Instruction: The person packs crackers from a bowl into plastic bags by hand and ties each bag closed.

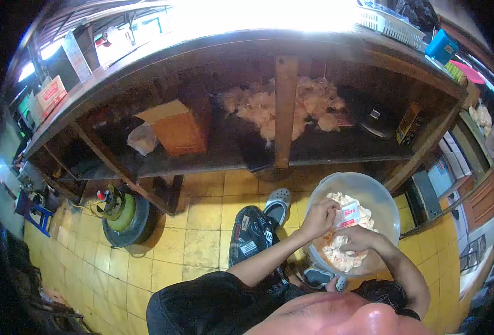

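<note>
A large translucent plastic tub (391,209) stands on the floor, with pale, soft-looking pieces (341,259) piled inside. Over its left side my left hand (320,218) has its fingers closed on a small white packet (347,215) with red lettering. Just below the packet, my right hand (358,238) is over the pale pieces with its fingers bent downward. Its fingertips are partly hidden, so what it holds, if anything, does not show.
Beyond the tub runs a wooden shelf unit (286,111) holding a cardboard box (181,131) and many pale bagged items (258,109). A green gas cylinder (121,212) stands in a dark basin at left. A black bag (251,237) lies beside my left forearm.
</note>
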`<state>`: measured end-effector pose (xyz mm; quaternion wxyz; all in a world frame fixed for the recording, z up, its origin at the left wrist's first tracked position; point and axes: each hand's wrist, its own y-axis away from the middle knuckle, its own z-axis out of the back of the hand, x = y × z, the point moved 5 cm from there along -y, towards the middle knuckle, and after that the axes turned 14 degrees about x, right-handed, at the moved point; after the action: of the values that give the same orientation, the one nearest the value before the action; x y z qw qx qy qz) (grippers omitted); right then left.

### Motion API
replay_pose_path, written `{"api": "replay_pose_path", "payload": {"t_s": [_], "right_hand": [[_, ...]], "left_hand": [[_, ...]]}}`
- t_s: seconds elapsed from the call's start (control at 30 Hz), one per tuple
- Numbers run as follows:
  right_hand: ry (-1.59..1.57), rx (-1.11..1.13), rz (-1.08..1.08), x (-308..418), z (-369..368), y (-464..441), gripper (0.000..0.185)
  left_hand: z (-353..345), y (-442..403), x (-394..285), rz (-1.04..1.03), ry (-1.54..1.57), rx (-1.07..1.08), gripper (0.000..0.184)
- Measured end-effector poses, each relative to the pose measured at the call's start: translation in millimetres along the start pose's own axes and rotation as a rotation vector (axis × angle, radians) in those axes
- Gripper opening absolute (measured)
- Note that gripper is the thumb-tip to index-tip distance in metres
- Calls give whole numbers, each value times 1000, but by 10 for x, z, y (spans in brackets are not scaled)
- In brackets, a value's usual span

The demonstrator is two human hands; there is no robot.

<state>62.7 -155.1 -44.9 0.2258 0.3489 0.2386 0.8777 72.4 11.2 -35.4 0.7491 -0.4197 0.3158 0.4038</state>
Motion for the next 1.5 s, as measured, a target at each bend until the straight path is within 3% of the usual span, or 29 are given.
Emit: {"api": "replay_pose_path", "payload": {"t_s": [0.1, 0.17, 0.23, 0.3, 0.43, 0.5, 0.7, 0.8, 0.9, 1.0, 1.07, 1.17, 1.4, 1.5], "right_hand": [[-159, -173, -60, -53, 174, 158, 51], [-125, -231, 57, 142, 319, 298, 49], [-764, -243, 80, 167, 391, 398, 43], [-778, -270, 118, 140, 429, 406, 44], [-866, -292, 148, 30, 359, 328, 51], [-905, -275, 131, -60, 278, 217, 53], [-877, -292, 91, -226, 117, 25, 51], [-632, -354, -105, -271, 114, -17, 49], [-717, -415, -127, -248, 138, -13, 50], [-792, -438, -4, -297, 147, -61, 52], [-1116, -423, -57, -158, 184, -9, 49], [-1233, -469, -5, -283, 74, -119, 41], [-1120, -397, -146, -195, 110, -120, 39], [-1015, -495, -200, -166, 130, -99, 38]], "left_hand": [[-39, 1, 34, -16, -87, -38, 17], [-41, 10, -14, -6, -82, -42, 20], [-38, 0, -37, -1, -79, -47, 22], [-82, -3, 4, 106, -59, 30, 27], [-67, -28, 21, 76, -86, 116, 36], [-114, -34, -20, 32, 234, 317, 43], [-65, -14, -194, -13, 55, 253, 43], [-104, -17, -101, 10, 27, 230, 37], [-115, -23, -38, 30, 23, 193, 31], [-71, -5, -51, 93, 79, 122, 26], [-59, -3, -70, 94, 70, 106, 25], [-42, -3, -70, 92, 41, 88, 24], [-46, -17, -65, 18, -7, 94, 23], [-25, -7, -73, -12, 9, 35, 26]]}}
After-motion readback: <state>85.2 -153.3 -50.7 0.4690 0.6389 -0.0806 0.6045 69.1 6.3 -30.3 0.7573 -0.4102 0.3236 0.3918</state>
